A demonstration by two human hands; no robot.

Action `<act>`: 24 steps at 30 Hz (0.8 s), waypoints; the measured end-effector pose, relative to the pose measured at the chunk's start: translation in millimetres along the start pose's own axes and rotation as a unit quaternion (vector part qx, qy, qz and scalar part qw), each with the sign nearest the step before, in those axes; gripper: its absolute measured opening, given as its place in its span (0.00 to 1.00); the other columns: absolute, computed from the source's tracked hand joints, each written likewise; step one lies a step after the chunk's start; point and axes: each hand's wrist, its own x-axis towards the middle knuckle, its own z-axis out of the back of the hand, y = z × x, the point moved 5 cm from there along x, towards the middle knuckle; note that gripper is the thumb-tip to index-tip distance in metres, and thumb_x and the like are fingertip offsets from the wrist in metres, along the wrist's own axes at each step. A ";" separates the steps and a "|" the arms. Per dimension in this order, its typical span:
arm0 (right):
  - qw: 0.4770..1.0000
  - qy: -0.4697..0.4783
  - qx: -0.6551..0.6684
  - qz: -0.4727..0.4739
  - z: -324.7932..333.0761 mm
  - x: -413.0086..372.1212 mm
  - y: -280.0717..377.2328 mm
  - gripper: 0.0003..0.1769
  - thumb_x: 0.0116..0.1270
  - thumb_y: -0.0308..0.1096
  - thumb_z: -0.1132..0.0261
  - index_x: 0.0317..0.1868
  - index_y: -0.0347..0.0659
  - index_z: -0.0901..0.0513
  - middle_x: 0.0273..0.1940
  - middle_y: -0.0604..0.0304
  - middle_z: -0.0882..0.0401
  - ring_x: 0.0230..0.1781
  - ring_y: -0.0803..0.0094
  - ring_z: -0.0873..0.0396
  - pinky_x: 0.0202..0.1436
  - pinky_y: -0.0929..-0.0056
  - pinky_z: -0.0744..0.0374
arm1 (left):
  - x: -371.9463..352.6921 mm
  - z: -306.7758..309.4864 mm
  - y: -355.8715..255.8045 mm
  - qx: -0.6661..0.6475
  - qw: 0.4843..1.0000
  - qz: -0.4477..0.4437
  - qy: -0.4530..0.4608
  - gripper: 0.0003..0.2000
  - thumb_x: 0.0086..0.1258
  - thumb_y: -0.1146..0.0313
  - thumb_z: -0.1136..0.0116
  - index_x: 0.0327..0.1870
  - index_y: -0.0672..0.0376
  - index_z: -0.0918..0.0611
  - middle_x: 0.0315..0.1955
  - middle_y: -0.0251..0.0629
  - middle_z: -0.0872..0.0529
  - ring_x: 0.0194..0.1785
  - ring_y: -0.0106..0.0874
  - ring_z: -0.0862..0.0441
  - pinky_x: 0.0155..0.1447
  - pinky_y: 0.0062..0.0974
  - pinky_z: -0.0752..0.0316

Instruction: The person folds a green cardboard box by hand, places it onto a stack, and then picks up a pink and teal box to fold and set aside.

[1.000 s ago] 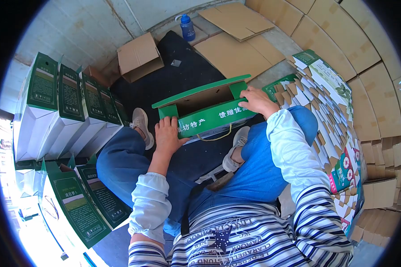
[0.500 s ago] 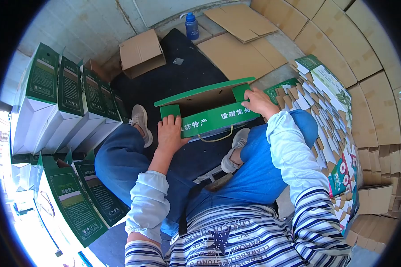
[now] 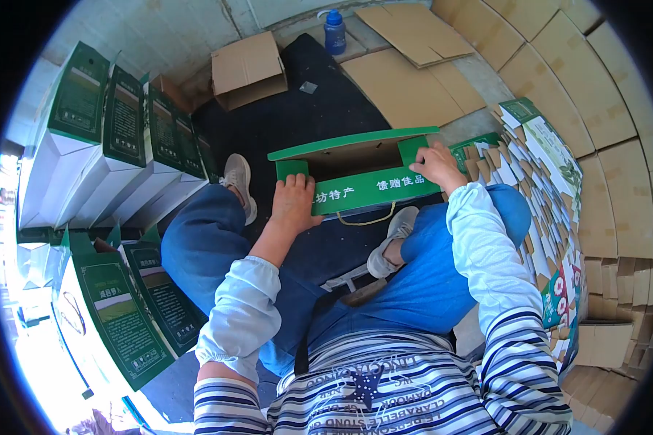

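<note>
A green cardboard gift box (image 3: pixel 366 192) with white lettering stands between my legs, its top open and a long lid flap (image 3: pixel 352 144) raised at the far side. My left hand (image 3: pixel 294 205) grips the box's left front corner, fingers bent over the upper edge. At the opposite end my right hand (image 3: pixel 440 165) holds the right corner, by the small green end flap. A pale cord handle (image 3: pixel 366 222) hangs in a loop from the front. The box's inside is dark, and its bottom is hidden.
Upright green-and-white boxes (image 3: pixel 127 326) are lined up on the left. A stack of folded cartons (image 3: pixel 519 196) lies at my right, before brown cartons (image 3: pixel 580 80). Farther back are an open brown box (image 3: pixel 250 69), flat cardboard (image 3: pixel 413 87) and a blue bottle (image 3: pixel 334 35).
The whole view has shifted, so most things appear farther right and the background higher. Both hands keep their hold on the box corners, with little visible change to the box.
</note>
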 end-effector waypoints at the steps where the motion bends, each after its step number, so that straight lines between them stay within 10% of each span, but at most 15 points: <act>1: 1.000 -0.015 -0.010 -0.014 -1.0 2.5 2.1 0.21 0.53 0.48 0.30 0.43 0.43 0.18 0.45 0.48 0.22 0.53 0.54 0.28 0.54 0.57 0.28 | 0.1 -0.4 -1.0 0.009 1.000 0.003 -0.005 0.41 0.41 0.48 0.30 0.58 0.61 0.27 0.44 0.40 0.25 0.51 0.36 0.27 0.50 0.34 0.30; 14: 0.996 -0.060 0.054 -0.037 -14.7 6.8 -10.1 0.33 0.54 0.46 0.30 0.53 0.35 0.32 0.51 0.43 0.26 0.52 0.48 0.25 0.52 0.55 0.25 | 9.7 -16.0 -8.2 0.039 0.996 0.035 0.069 0.50 0.43 0.43 0.30 0.65 0.67 0.37 0.48 0.40 0.26 0.52 0.35 0.28 0.53 0.32 0.30; 20: 0.990 -0.042 0.108 -0.083 -18.5 -1.1 -25.9 0.39 0.54 0.53 0.33 0.58 0.32 0.32 0.52 0.42 0.24 0.53 0.48 0.25 0.52 0.54 0.26 | -20.7 13.3 6.2 -0.127 0.975 0.123 -0.134 0.44 0.51 0.44 0.34 0.64 0.67 0.35 0.52 0.47 0.27 0.56 0.43 0.30 0.57 0.40 0.31; 24: 0.994 -0.008 0.099 -0.053 -23.7 5.7 -26.7 0.35 0.57 0.55 0.36 0.58 0.38 0.29 0.52 0.45 0.23 0.53 0.49 0.24 0.53 0.55 0.26 | -28.3 -17.5 21.6 -0.111 0.976 0.171 -0.077 0.40 0.56 0.43 0.40 0.64 0.65 0.33 0.61 0.53 0.33 0.62 0.47 0.34 0.62 0.43 0.35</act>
